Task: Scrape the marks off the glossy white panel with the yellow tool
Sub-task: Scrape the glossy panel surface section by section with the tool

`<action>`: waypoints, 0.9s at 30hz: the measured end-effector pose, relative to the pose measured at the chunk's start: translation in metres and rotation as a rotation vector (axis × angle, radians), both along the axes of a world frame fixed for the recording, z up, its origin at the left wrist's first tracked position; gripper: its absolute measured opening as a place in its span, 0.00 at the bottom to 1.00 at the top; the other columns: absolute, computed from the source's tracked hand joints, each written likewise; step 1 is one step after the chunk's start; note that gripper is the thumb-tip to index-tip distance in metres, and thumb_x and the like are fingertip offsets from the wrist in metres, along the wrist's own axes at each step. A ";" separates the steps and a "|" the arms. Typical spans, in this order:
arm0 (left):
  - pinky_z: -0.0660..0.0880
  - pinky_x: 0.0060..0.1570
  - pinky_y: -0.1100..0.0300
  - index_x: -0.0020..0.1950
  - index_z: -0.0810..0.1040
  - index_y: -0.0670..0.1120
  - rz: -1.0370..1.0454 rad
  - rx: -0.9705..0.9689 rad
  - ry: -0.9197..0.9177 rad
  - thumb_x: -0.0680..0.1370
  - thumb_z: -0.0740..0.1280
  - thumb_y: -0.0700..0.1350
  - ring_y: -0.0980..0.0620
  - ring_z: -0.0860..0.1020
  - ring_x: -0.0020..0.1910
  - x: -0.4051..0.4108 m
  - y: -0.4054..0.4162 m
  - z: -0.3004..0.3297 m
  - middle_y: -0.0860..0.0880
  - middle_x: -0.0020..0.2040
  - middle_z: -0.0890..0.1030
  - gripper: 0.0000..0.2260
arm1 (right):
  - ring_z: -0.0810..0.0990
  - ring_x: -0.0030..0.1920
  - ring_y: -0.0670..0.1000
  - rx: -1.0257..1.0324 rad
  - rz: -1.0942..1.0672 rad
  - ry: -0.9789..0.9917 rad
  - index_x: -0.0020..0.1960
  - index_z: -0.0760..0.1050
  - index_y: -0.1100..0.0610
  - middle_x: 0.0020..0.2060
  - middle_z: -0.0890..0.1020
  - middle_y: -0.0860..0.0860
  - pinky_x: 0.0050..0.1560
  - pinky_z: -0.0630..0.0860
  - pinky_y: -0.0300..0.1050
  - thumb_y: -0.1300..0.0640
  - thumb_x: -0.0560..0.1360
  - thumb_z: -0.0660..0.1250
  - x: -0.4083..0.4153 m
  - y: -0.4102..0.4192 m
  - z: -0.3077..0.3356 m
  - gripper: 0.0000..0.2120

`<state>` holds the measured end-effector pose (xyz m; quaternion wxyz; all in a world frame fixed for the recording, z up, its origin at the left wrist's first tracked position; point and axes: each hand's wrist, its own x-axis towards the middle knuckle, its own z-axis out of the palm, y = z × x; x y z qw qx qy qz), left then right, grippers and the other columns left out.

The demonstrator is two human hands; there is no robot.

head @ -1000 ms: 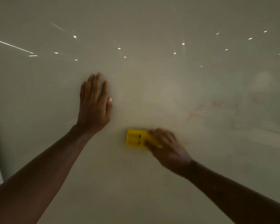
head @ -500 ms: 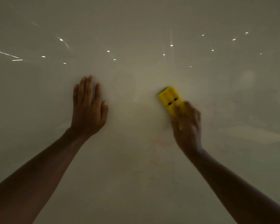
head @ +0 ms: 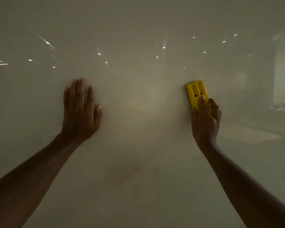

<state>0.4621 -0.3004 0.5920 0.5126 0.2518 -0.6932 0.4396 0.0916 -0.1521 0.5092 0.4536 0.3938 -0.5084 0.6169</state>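
A glossy white panel [head: 141,27] fills the whole view in dim light. My left hand [head: 81,111] lies flat against it at centre left, fingers up and slightly spread, holding nothing. My right hand [head: 205,122] grips the lower end of the yellow tool [head: 197,92], a flat rectangular scraper pressed to the panel at centre right, its dark top edge pointing up. Faint reddish-orange marks [head: 137,168] show low on the panel between my forearms.
Small bright light reflections [head: 163,47] dot the upper panel. A pale reflected rectangle [head: 283,69] shows at the far right edge.
My right hand has carried the yellow tool from low centre up and to the right, turning it upright. The left hand has stayed flat on the panel.
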 end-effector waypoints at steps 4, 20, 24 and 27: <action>0.52 0.80 0.34 0.79 0.64 0.34 0.007 0.012 -0.004 0.85 0.55 0.49 0.28 0.57 0.81 -0.010 0.003 0.003 0.28 0.80 0.59 0.26 | 0.74 0.63 0.66 0.030 0.005 0.038 0.71 0.74 0.63 0.64 0.76 0.67 0.63 0.70 0.54 0.62 0.77 0.70 0.033 -0.011 -0.023 0.22; 0.49 0.80 0.33 0.79 0.63 0.36 0.027 -0.042 -0.039 0.84 0.54 0.52 0.28 0.56 0.81 -0.067 0.015 0.014 0.29 0.81 0.58 0.28 | 0.73 0.63 0.68 0.035 -0.034 -0.195 0.75 0.70 0.57 0.67 0.73 0.66 0.62 0.73 0.55 0.55 0.79 0.68 -0.082 0.027 0.053 0.24; 0.50 0.80 0.32 0.79 0.63 0.36 0.012 -0.037 -0.050 0.84 0.55 0.52 0.28 0.57 0.80 -0.093 0.022 0.012 0.30 0.81 0.58 0.28 | 0.76 0.60 0.69 0.054 -0.081 -0.017 0.71 0.74 0.63 0.63 0.77 0.68 0.60 0.74 0.57 0.61 0.77 0.71 -0.047 0.018 0.020 0.23; 0.49 0.80 0.32 0.79 0.63 0.36 0.007 -0.042 -0.018 0.84 0.54 0.53 0.29 0.57 0.81 -0.106 0.024 0.012 0.30 0.81 0.58 0.28 | 0.77 0.60 0.67 0.236 -0.039 0.418 0.71 0.74 0.57 0.65 0.76 0.61 0.57 0.75 0.57 0.58 0.80 0.68 -0.018 0.014 -0.018 0.20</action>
